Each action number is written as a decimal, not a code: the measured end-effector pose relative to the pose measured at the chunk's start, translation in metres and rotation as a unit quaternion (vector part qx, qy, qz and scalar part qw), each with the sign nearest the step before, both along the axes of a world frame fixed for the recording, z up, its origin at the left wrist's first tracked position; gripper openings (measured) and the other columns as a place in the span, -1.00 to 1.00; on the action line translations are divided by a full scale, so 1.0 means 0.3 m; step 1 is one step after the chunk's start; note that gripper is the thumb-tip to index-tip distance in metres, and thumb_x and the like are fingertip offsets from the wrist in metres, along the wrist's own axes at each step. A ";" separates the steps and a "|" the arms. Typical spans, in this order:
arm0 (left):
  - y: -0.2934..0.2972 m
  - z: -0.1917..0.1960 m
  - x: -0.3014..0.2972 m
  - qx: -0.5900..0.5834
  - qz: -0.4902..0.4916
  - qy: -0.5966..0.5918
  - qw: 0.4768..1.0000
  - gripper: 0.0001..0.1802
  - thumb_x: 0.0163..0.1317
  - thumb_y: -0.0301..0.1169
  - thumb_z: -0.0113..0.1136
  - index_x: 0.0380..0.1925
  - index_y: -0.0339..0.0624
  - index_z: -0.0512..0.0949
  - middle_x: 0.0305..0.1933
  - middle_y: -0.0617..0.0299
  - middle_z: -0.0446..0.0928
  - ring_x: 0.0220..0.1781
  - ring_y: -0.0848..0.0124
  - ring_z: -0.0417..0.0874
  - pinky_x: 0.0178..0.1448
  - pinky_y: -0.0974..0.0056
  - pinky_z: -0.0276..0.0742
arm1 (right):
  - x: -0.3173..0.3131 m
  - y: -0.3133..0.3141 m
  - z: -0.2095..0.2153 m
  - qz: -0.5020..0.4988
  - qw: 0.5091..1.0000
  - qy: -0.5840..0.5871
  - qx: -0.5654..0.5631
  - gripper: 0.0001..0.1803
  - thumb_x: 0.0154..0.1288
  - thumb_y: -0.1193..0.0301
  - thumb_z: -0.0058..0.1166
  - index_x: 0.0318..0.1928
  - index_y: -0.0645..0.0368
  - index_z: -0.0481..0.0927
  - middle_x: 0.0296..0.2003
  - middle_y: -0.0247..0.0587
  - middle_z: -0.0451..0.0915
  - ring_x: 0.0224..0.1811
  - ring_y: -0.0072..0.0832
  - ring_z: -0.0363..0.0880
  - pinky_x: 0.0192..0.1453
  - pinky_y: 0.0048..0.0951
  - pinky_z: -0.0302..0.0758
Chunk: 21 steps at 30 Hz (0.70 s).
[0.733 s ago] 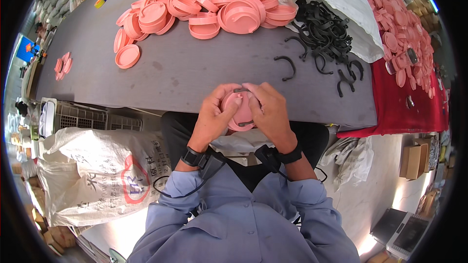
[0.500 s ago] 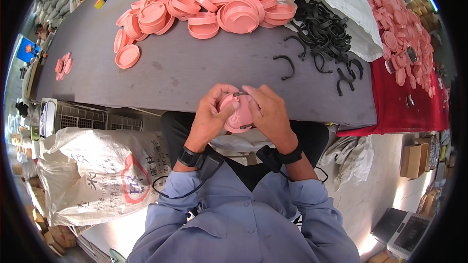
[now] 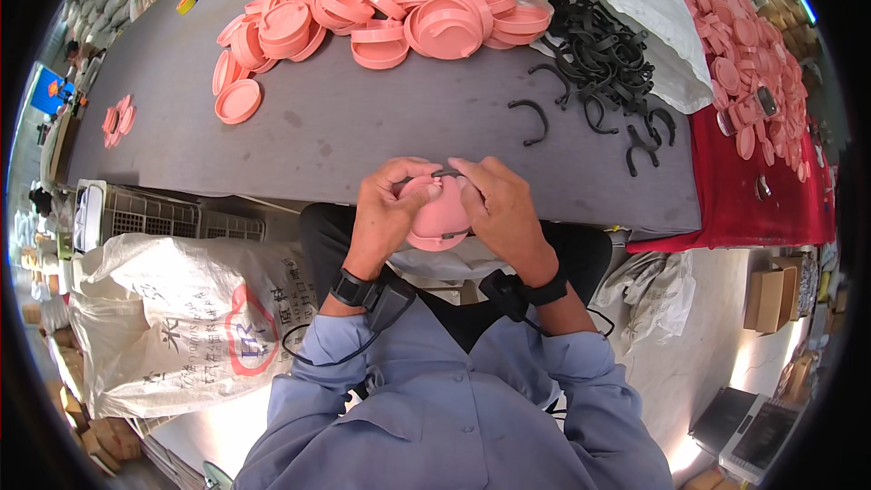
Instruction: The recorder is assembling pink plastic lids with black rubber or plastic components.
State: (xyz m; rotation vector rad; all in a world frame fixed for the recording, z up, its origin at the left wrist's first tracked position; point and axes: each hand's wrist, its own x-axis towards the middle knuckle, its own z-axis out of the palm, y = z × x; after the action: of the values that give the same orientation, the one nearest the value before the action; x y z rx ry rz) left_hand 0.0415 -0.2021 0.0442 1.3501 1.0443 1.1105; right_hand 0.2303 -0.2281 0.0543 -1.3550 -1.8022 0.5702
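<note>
Just off the table's near edge, both my hands hold one round pink plastic lid (image 3: pixel 441 216). My left hand (image 3: pixel 388 209) grips its left side, with the thumb lying on the top face. On the other side, my right hand (image 3: pixel 502 216) closes round the rim, index finger at the far edge. A black curved handle (image 3: pixel 443 173) shows at the lid's far rim between my fingertips, and a dark end piece sits at the near rim. The handle's right part is hidden behind my right hand.
A heap of pink lids (image 3: pixel 445 25) covers the table's far side. Black curved handles (image 3: pixel 599 54) spill from a white sack (image 3: pixel 626 0) at the right. More pink parts lie on a red cloth (image 3: pixel 753 195). A printed white sack (image 3: pixel 181 327) stands at lower left.
The lid has turned and tilted slightly in my hands, and my left thumb has moved up toward the far rim. Both hands keep their grip.
</note>
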 end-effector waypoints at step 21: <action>0.018 0.019 -0.015 -0.104 -0.042 -0.038 0.993 -0.86 0.40 -0.57 0.28 -0.09 -0.35 0.70 -0.18 0.24 0.70 -0.17 0.54 0.68 -0.09 0.38 0.67 | -0.028 -0.128 0.013 0.125 0.984 -0.045 0.119 -0.86 0.14 0.44 0.31 -0.30 0.14 0.61 -0.29 -0.23 0.53 -0.33 -0.24 0.61 -0.28 -0.25 0.56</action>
State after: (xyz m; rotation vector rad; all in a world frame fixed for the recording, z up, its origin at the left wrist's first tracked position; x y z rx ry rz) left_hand 0.0368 -0.1966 0.0499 1.1675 1.0096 0.9558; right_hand 0.2219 -0.2664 0.0581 -1.0158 -2.0588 0.4108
